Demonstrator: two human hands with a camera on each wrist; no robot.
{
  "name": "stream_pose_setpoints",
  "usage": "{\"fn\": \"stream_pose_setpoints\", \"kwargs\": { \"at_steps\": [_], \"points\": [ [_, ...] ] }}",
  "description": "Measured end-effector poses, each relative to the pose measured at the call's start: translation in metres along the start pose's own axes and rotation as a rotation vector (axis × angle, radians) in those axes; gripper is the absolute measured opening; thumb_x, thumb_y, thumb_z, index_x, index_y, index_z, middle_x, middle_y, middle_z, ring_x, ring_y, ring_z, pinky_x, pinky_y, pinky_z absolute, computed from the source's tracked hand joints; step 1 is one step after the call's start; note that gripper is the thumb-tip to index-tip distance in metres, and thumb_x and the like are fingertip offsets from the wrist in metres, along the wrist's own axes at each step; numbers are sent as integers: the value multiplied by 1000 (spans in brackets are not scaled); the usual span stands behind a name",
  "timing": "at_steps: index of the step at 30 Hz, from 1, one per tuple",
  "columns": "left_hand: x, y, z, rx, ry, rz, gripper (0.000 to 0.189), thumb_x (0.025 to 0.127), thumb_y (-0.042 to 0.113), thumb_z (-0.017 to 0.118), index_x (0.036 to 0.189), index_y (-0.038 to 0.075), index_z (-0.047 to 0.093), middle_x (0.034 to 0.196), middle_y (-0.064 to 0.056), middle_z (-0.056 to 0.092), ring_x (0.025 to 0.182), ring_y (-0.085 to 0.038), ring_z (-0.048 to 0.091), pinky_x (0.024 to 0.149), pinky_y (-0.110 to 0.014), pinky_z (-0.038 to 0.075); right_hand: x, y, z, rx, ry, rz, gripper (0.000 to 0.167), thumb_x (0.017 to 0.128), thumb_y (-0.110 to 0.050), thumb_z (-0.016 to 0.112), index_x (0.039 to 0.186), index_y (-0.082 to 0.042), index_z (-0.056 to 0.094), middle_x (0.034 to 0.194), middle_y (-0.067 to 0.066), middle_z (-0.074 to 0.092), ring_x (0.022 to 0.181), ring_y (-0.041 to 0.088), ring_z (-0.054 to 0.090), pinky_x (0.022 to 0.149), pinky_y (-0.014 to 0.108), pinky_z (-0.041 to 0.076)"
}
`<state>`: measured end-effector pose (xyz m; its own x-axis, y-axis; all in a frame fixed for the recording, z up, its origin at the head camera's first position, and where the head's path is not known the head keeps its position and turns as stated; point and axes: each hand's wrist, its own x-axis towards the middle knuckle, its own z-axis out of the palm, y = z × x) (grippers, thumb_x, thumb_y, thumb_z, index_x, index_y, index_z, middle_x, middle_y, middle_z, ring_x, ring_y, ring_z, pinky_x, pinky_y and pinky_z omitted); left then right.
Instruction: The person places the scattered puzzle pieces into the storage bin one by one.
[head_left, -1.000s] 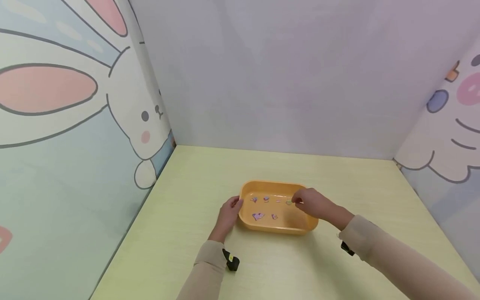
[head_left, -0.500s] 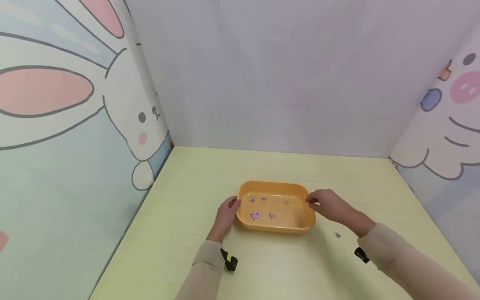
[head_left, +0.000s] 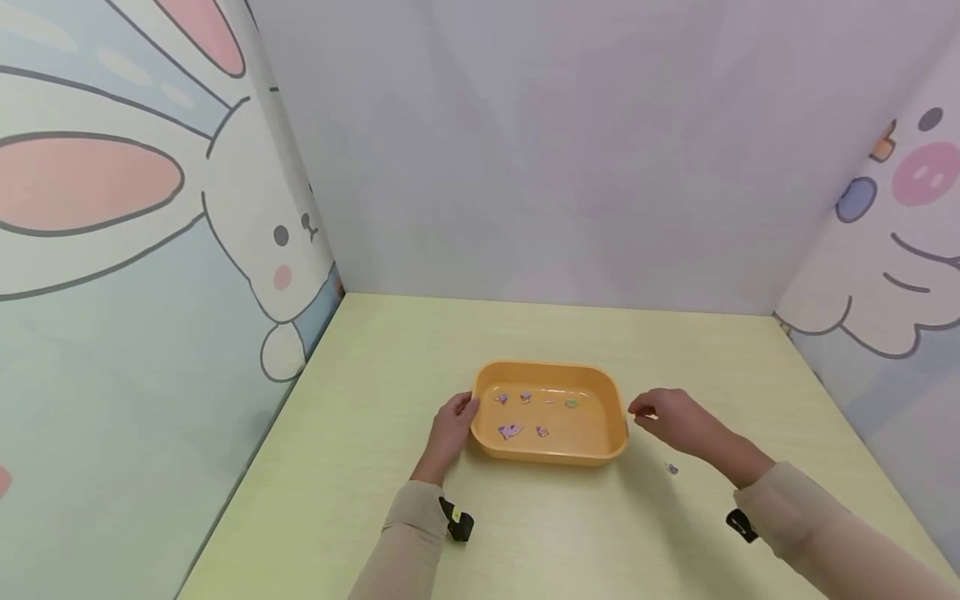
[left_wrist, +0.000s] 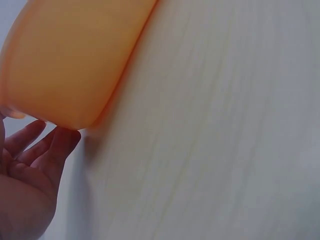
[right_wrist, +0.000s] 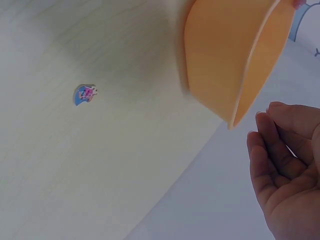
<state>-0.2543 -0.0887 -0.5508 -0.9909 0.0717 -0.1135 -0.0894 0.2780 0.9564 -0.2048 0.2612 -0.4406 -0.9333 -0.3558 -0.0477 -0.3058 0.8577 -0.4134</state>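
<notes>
An orange plastic tray (head_left: pixel 577 432) sits on the table with several small, irregular printed pieces (head_left: pixel 511 431) scattered over its floor. My left hand (head_left: pixel 452 425) holds the tray's left end; in the left wrist view, fingertips (left_wrist: pixel 67 137) rest against its outer wall. Just off the right end, above the table, hovers my right hand (head_left: pixel 678 419). Its fingers are loosely bent, thumb and forefinger tips close together, with nothing visible between them. On the table below that hand lies a small colourful piece (head_left: pixel 671 468), blue with a pink figure in the right wrist view.
The pale yellow-green table (head_left: pixel 405 333) meets a plain greyish-lilac back wall (head_left: pixel 540 167). A rabbit-printed wall (head_left: pixel 247 217) stands at the left, and another cartoon-printed wall (head_left: pixel 900 250) at the right.
My right hand has moved out of the tray, over its right rim and to the right. A loose piece on the table has come into sight. The left hand stays on the tray.
</notes>
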Motion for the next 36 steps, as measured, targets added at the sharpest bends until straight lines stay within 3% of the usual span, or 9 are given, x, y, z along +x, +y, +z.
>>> {"fn": "stream_pose_setpoints", "kwargs": {
  "at_steps": [20, 28, 36],
  "points": [
    [0, 0, 2, -2, 15, -12, 47, 102, 36, 51, 135, 2, 55, 128, -15, 59, 114, -28, 58, 96, -41, 48, -23, 26, 18, 9, -6, 73, 11, 85, 2, 69, 96, 4, 70, 87, 5, 66, 78, 22, 61, 68, 40, 56],
    [1, -2, 1, 8, 10, -22, 47, 103, 36, 50, 135, 3, 55, 129, -15, 59, 114, -28, 58, 96, -42, 48, -32, 42, 31, 3, -115, 227, 15, 85, -3, 72, 97, 5, 67, 85, 5, 61, 77, 21, 57, 69, 41, 53],
    [1, -4, 3, 3, 15, -20, 47, 102, 38, 50, 134, 3, 56, 128, -14, 59, 114, -27, 58, 95, -42, 48, -43, 60, 45, -43, -72, 191, 11, 84, -4, 72, 88, 4, 66, 78, 3, 57, 70, 19, 51, 65, 40, 49]
  ]
}}
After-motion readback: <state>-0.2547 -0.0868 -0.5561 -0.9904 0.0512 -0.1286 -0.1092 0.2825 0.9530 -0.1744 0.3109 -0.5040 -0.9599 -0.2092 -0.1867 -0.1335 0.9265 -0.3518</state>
